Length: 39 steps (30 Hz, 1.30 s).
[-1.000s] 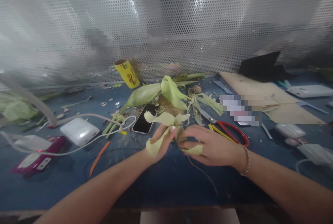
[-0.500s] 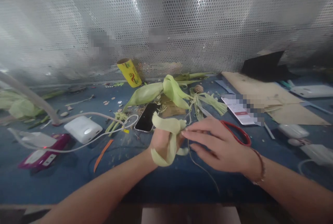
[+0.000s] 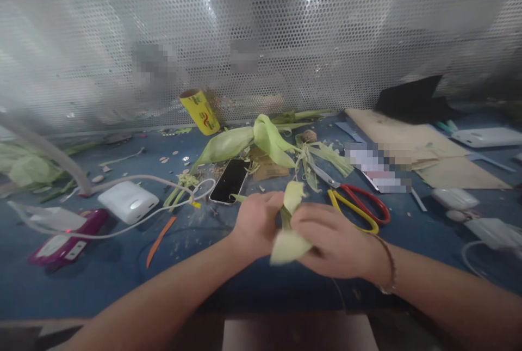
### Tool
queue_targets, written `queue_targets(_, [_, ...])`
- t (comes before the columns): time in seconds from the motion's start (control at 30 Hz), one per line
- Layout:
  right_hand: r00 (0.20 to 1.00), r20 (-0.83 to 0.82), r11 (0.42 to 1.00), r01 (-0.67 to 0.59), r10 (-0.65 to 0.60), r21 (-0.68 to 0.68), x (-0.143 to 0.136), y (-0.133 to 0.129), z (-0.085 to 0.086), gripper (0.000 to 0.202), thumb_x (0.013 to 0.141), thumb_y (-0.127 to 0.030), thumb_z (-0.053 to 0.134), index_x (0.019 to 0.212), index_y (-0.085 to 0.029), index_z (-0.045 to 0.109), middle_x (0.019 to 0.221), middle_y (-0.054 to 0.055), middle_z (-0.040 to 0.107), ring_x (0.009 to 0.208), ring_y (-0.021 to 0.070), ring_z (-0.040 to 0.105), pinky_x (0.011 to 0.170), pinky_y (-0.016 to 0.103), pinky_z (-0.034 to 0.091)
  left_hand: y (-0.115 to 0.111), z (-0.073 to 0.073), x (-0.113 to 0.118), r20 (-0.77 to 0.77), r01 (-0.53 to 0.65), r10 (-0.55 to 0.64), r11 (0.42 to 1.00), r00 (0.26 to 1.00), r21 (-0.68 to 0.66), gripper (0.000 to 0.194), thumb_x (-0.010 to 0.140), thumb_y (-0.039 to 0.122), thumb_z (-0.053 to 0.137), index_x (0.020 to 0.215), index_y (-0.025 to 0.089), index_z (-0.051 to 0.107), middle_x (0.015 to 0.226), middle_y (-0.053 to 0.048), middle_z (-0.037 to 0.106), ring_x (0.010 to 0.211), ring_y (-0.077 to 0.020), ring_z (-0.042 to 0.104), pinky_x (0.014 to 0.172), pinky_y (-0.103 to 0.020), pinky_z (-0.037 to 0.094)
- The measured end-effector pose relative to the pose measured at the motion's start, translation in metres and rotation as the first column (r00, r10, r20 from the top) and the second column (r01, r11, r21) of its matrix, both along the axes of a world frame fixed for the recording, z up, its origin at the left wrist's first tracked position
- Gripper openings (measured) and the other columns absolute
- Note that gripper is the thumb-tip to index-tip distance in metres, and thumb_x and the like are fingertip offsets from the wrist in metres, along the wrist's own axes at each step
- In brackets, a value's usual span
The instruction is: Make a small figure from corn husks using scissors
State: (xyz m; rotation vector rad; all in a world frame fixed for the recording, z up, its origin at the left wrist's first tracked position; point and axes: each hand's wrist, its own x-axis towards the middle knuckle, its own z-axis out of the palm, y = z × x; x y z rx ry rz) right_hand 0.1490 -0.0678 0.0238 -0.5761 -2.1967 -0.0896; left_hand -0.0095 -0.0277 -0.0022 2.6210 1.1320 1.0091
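Note:
Between my two hands, above the front of the blue table, is a pale green corn husk (image 3: 290, 247); one end curls up and another hangs below my fingers. My left hand (image 3: 258, 224) is closed on it from the left, with a thin green tip poking out beyond the knuckles. From the right, my right hand (image 3: 336, 239) grips the same husk with curled fingers, partly blurred. Just beyond that hand lie scissors (image 3: 359, 207) with red and yellow handles. Larger corn husks (image 3: 228, 147) lie behind, next to a dark phone (image 3: 230, 182).
A yellow cardboard tube (image 3: 199, 111) leans by the perforated metal screen (image 3: 285, 30). To the left are a white charger (image 3: 128, 201), cables, a purple power strip (image 3: 67, 236) and an orange strip (image 3: 161, 242). Brown cardboard (image 3: 403, 139) and a lit phone (image 3: 377, 168) lie right.
My right hand has moved left and closed over the husk beside my left hand. The husk has turned and shifted right, and the yellow scissor handle now shows.

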Motion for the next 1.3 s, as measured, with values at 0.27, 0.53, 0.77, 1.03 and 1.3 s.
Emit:
queue_targets(0.27, [0.715,-0.686,0.581,-0.505,-0.134,-0.639,-0.003,0.001,-0.003,0.013,0.077,-0.027,0.061,0.069,-0.017,0.060,0.060,0.001,0.060,0.052,0.0120,0.057,0.046,0.023,0.048,0.001,0.001,0.000,-0.121,0.008,0.029,0.956,0.992,0.295,0.010,0.070,0.028,0.048,0.073,0.018,0.049,0.058,-0.004,0.056,0.054,-0.0202,0.052,0.051,-0.032,0.035])
queue_targets(0.53, [0.603,-0.775,0.595,-0.557,-0.190,-0.579,-0.003,0.008,-0.016,0.027,0.074,-0.026,0.066,0.055,-0.016,0.049,0.064,-0.002,0.049,0.050,0.0053,0.046,0.038,0.016,0.037,0.002,0.005,-0.001,-0.133,0.009,0.019,0.979,0.991,0.203,0.008,0.072,0.026,0.046,0.066,0.020,0.045,0.057,-0.004,0.053,0.055,-0.0186,0.046,0.053,-0.031,0.035])
queue_targets(0.77, [0.538,-0.821,0.552,-0.632,-0.193,-0.544,-0.011,-0.002,-0.004,0.035,0.072,-0.016,0.067,0.076,-0.024,0.033,0.060,-0.010,0.044,0.045,0.0038,0.047,0.041,0.014,0.037,0.004,0.005,-0.004,-0.110,0.041,-0.020,0.982,0.994,0.186,0.014,0.075,0.029,0.041,0.064,0.021,0.043,0.059,-0.005,0.053,0.059,-0.0199,0.046,0.057,-0.033,0.037])
queue_targets(1.03, [0.855,-0.507,0.860,-0.334,0.105,-0.385,-0.005,-0.010,-0.003,0.038,0.072,-0.010,0.062,0.103,-0.025,0.047,0.083,0.000,0.059,0.070,0.0110,0.058,0.062,0.022,0.048,0.006,0.005,-0.005,-0.209,-0.007,0.048,0.981,0.977,0.194,0.012,0.073,0.031,0.046,0.066,0.020,0.047,0.059,-0.004,0.055,0.057,-0.0188,0.045,0.055,-0.033,0.032])
queue_targets(1.3, [0.939,-0.312,0.773,-0.304,0.144,-0.557,-0.009,-0.019,0.003,0.022,0.081,-0.026,0.051,0.063,-0.020,0.040,0.056,-0.003,0.047,0.051,0.0079,0.043,0.049,0.020,0.038,0.007,0.006,-0.006,-0.178,-0.019,0.063,0.971,0.982,0.237,0.013,0.075,0.029,0.047,0.066,0.020,0.047,0.056,-0.002,0.054,0.056,-0.0175,0.045,0.054,-0.030,0.030])
